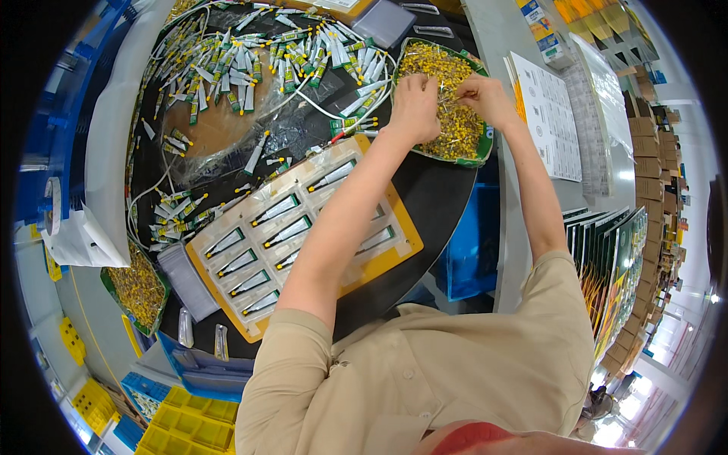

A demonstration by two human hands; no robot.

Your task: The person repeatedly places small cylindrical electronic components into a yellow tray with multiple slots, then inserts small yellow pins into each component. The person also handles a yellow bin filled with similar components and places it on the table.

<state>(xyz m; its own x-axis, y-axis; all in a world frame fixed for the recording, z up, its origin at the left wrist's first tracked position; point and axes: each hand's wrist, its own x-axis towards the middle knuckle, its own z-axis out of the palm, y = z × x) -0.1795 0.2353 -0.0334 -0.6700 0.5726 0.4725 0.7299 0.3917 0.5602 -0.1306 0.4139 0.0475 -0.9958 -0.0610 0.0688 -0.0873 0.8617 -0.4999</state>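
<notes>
Both my hands are over a green tray (476, 160) heaped with small yellow-tipped pieces (453, 142). My left hand (415, 108) has its fingers curled down into the heap, and its fingertips are mostly hidden. To its right, my right hand (487, 100) is closed with thumb and fingers pinched together; anything between them is too small to name. Below my left forearm lies a clear moulded blister sheet (227, 208) on a yellow board (409, 236). Small green-and-white tubes (288, 230) lie in its slots, some covered by the forearm.
Loose yellow-capped tubes (243, 68) are piled on the black round table (436, 205), with a white cable around them. Another green tray of yellow-tipped pieces (139, 292) stands at left. Printed cards (607, 250) and a white sheet (546, 114) lie right. A blue bin (472, 243) stands below.
</notes>
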